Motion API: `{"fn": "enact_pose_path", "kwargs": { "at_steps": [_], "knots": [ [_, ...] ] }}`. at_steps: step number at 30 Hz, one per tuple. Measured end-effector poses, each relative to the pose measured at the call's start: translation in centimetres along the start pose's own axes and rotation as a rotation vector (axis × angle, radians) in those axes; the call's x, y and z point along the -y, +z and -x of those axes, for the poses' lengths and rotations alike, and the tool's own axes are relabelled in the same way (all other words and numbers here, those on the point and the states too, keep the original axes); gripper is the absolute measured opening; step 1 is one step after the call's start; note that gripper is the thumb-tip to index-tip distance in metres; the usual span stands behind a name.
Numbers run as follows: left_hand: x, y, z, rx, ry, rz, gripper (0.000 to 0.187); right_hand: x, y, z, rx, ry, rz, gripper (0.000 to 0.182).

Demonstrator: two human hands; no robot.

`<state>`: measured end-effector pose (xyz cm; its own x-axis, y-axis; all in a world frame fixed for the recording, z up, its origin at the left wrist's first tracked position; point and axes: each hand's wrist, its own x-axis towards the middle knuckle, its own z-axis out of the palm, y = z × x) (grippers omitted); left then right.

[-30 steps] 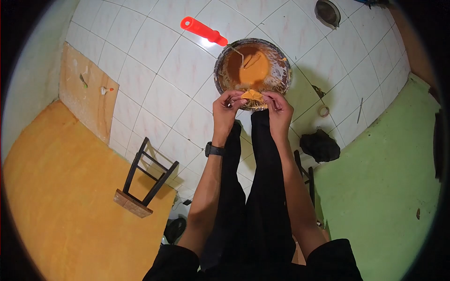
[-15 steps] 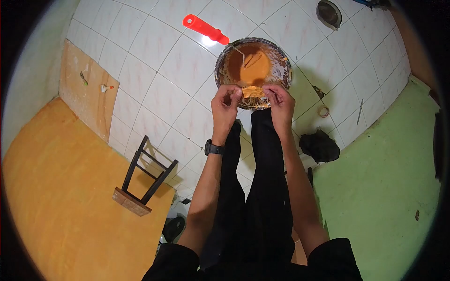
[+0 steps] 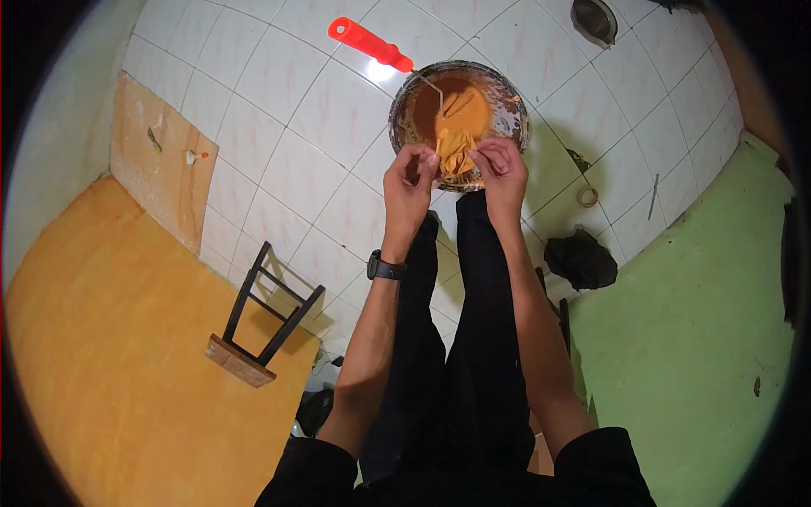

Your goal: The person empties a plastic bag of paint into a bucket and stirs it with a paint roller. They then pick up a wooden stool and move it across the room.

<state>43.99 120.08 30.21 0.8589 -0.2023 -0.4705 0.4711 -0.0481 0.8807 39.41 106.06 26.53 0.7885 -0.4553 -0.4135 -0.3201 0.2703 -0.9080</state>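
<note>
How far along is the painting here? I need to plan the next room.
Done: the wall on one side is coated orange. In hand: the left hand and right hand hold an orange-smeared piece over the paint bucket, where the roller rests. Left: the opposite wall is green.

Counts in view: two hands, left (image 3: 409, 182) and right (image 3: 503, 173); one paint bucket (image 3: 459, 118); one roller with an orange handle (image 3: 370, 42); one paint-soaked cloth (image 3: 456, 148); one overturned stool (image 3: 260, 317); one tape roll (image 3: 587, 196); one wristwatch (image 3: 385, 269).
</note>
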Motion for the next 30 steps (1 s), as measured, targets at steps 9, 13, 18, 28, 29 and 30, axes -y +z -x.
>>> {"fn": "enact_pose_path", "kwargs": {
  "at_steps": [9, 13, 18, 28, 29, 30],
  "knots": [
    [-1.3, 1.3, 0.1, -0.016, 0.017, 0.088, 0.01, 2.4, 0.6, -0.7, -0.03, -0.106, 0.012, 0.01],
    [-0.7, 1.4, -0.1, 0.002, 0.037, 0.107, 0.018, 3.0, 0.7, -0.5, 0.022, -0.127, -0.021, 0.012],
    [-0.5, 1.9, -0.1, -0.05, 0.077, 0.201, 0.024, 3.7, 1.1, 0.4, 0.041, -0.135, -0.085, 0.017],
    [-0.3, 3.0, 0.5, -0.11, 0.088, 0.288, 0.036, 2.8, 1.6, 0.9, 0.026, -0.096, -0.126, 0.019],
    [-0.4, 3.1, 0.6, -0.119, 0.094, 0.263, 0.035, 2.5, 1.6, 0.9, 0.029, -0.094, -0.125, 0.019],
    [-0.6, 3.2, 0.6, -0.128, 0.1, 0.237, 0.033, 2.3, 1.7, 1.0, 0.022, -0.081, -0.149, 0.017]
  ]
}}
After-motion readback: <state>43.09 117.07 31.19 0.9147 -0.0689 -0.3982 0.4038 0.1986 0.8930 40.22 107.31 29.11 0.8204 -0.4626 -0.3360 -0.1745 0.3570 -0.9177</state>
